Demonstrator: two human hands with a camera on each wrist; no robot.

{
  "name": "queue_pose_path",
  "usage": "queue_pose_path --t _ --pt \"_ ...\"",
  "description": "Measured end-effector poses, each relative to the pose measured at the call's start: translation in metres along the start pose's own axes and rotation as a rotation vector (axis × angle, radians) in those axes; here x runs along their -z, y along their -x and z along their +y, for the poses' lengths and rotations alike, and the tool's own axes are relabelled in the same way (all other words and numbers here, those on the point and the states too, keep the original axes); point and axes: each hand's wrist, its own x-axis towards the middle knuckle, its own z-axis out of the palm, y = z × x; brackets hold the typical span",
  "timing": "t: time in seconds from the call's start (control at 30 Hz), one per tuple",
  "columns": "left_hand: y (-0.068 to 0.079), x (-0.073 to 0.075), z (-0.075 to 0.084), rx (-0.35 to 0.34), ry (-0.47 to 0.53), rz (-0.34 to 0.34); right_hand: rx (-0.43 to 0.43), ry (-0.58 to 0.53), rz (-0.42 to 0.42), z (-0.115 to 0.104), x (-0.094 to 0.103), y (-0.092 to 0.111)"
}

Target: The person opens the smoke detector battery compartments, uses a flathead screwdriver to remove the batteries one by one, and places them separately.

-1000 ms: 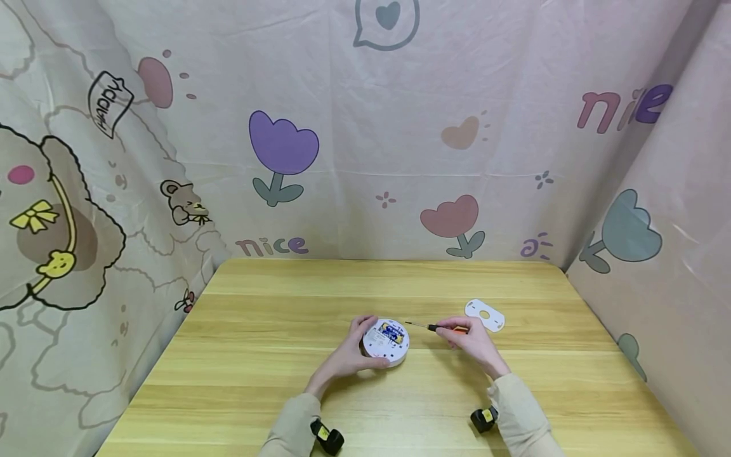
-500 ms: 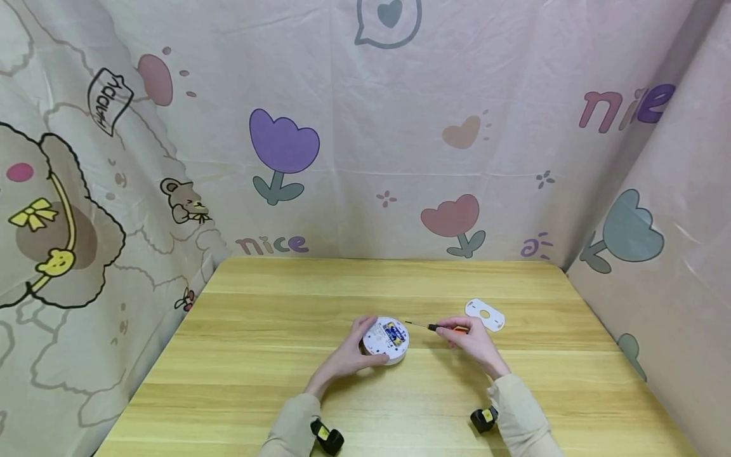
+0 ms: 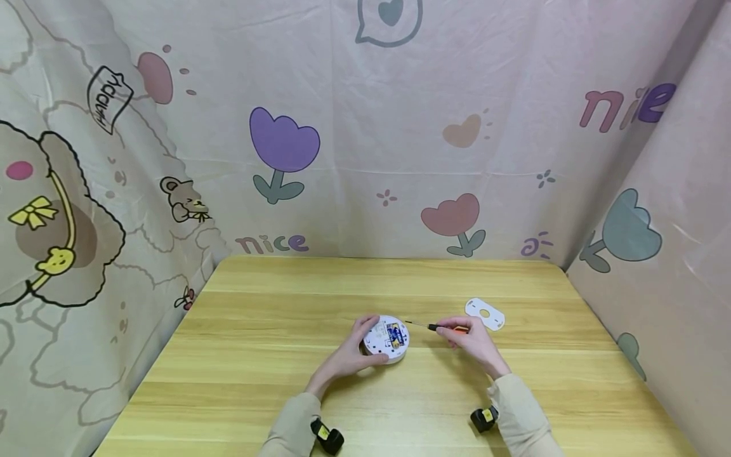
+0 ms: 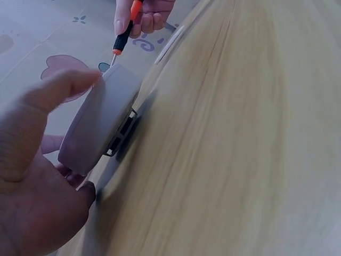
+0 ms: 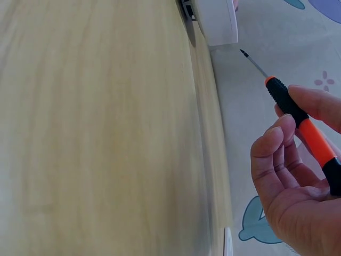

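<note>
My left hand (image 3: pixel 349 357) grips a round white smoke detector (image 3: pixel 384 343) by its edge, thumb on the near side and fingers on the far side. Its labelled back faces up in the head view. From the left wrist view, the detector (image 4: pixel 101 114) is tilted over the table, with a dark slotted part on its lower face. My right hand (image 3: pixel 473 339) pinches a black-and-orange screwdriver (image 5: pixel 287 101) between thumb and fingers. The thin shaft points left; a small gap separates its tip from the detector's rim (image 5: pixel 224 24) in the right wrist view.
A white plate (image 3: pixel 476 307) with rounded ends and a centre hole lies on the wooden table (image 3: pixel 274 317) behind my right hand. Printed cloth (image 3: pixel 365 146) hangs along the back and both sides. Black wrist cameras (image 3: pixel 328 438) sit at both cuffs.
The smoke detector has turned clockwise in my left hand, so its blue label has swung round toward the right. My right hand and the screwdriver have stayed in place.
</note>
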Motion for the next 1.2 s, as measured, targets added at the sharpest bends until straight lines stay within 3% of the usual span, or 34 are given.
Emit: queue_pose_path --t 1.2 --pt "-0.003 -0.0028 0.0005 -0.033 0.019 -0.005 0.004 0.014 -0.007 -0.0005 0.0014 0.0014"
